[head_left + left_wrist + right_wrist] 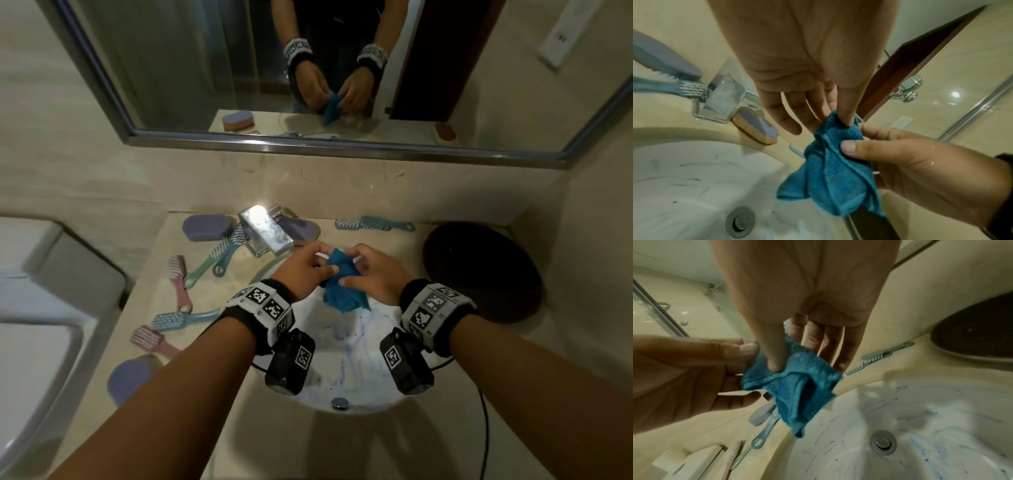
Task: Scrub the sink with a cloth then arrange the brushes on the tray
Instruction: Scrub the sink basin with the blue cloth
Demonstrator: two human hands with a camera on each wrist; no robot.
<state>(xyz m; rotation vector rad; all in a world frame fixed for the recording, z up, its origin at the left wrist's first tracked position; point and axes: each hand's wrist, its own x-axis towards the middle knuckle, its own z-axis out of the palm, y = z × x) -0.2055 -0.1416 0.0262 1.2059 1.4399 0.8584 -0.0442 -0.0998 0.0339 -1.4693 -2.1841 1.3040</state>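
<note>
A crumpled blue cloth (pixel 342 286) hangs over the white sink (pixel 352 359), whose bowl shows blue streaks and dark specks. My left hand (pixel 325 265) pinches the cloth's top edge, and my right hand (pixel 352 270) grips it from the other side with the thumb on its front. In the left wrist view the cloth (pixel 834 175) dangles from my left hand (pixel 835 119). In the right wrist view my thumb (pixel 774 363) presses into the cloth (pixel 797 389). Several brushes lie on the counter, left (pixel 181 318) and back right (pixel 373 224). A dark round tray (pixel 479 270) sits right of the sink.
A chrome faucet (pixel 267 233) stands behind the sink, with purple scrub brushes (pixel 205 227) beside it. The drain (pixel 339 403) is at the bowl's near side. A mirror (pixel 308 68) hangs above the counter. A white toilet (pixel 34 325) is at the left.
</note>
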